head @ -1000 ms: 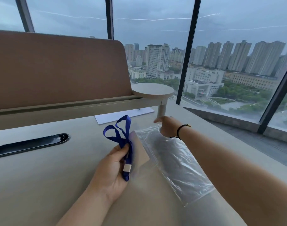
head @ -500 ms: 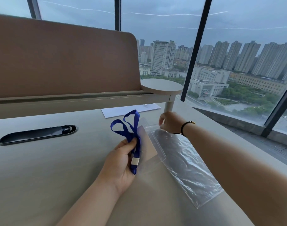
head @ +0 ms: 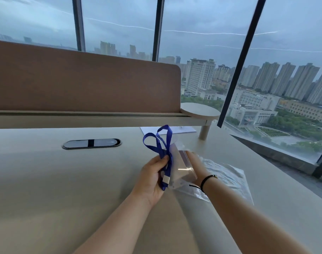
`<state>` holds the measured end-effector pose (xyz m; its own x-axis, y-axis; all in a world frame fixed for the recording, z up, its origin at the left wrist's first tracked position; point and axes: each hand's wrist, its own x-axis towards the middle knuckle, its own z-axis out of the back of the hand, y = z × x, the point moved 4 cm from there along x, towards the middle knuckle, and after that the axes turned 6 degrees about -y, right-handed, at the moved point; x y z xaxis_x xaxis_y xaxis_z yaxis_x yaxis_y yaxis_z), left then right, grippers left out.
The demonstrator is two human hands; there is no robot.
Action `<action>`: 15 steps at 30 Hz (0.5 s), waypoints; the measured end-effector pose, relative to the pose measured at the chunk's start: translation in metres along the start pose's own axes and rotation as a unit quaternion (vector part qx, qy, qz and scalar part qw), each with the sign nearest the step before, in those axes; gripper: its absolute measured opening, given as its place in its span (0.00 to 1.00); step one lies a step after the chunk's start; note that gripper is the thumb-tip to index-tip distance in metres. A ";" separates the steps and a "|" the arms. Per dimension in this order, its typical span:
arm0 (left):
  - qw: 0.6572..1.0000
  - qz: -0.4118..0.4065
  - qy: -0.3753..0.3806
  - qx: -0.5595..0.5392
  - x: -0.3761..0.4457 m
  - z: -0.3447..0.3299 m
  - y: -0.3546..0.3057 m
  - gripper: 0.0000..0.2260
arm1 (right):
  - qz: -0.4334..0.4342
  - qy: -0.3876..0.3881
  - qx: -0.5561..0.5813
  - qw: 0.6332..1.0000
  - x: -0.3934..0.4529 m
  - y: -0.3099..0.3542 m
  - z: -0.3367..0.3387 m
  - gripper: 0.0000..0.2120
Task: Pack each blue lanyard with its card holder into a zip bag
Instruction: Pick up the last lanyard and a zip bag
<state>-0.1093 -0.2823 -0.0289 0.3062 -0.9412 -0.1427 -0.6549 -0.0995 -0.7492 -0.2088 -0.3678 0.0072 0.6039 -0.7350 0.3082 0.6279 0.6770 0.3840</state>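
From the head camera, the left hand holds a bunched blue lanyard with thumb and curled fingers closed round the strap. Its loops stand up above the fist, and the tail, with a pale clasp, hangs down across the palm. The clear card holder hangs from the lanyard just to the right of that hand, tilted, with a bright glint across its plastic.

The right hand sits directly behind the card holder and is largely hidden by it; I cannot tell whether its fingers pinch the bag's mouth or only rest there. A black band circles that wrist. The zip bag lies on the tabletop towards its right edge, its near end lifted at the right hand and the rest trailing flat to the right.

Further back, a sheet of white paper lies near the far edge, and a dark oval cable port is set into the surface to the left.

The holder appears to be at the bag's mouth, not yet inside. The risk is that the limp film closes before the card's corner enters, so the card rides over the top. The loose lanyard loops could also catch on the rim and stay outside, or block the zip.
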 end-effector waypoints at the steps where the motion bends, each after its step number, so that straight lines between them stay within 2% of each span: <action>1: 1.000 0.000 -0.006 0.006 -0.009 0.005 -0.003 0.10 | 0.026 -0.002 -0.042 0.999 -0.006 0.008 -0.003 0.12; 2: 1.000 0.001 -0.012 0.006 -0.018 0.012 -0.007 0.11 | 0.043 -0.005 -0.074 0.996 -0.012 0.013 -0.009 0.11; 4: 0.999 -0.004 -0.032 0.007 -0.037 0.032 -0.020 0.11 | 0.006 -0.028 -0.054 0.998 -0.017 0.028 -0.019 0.10; 9: 0.994 -0.031 -0.083 0.064 -0.089 0.098 -0.064 0.10 | -0.007 -0.040 0.082 0.996 -0.048 0.091 -0.040 0.06; 15: 0.985 -0.038 -0.122 0.116 -0.158 0.161 -0.104 0.09 | 0.085 0.008 0.055 0.995 -0.089 0.170 -0.067 0.10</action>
<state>0.0219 -0.0708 -0.0323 0.5238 -0.8253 -0.2111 -0.4575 -0.0635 -0.8869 -0.1228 -0.1846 -0.0136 0.7045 -0.6097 0.3633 0.4594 0.7819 0.4214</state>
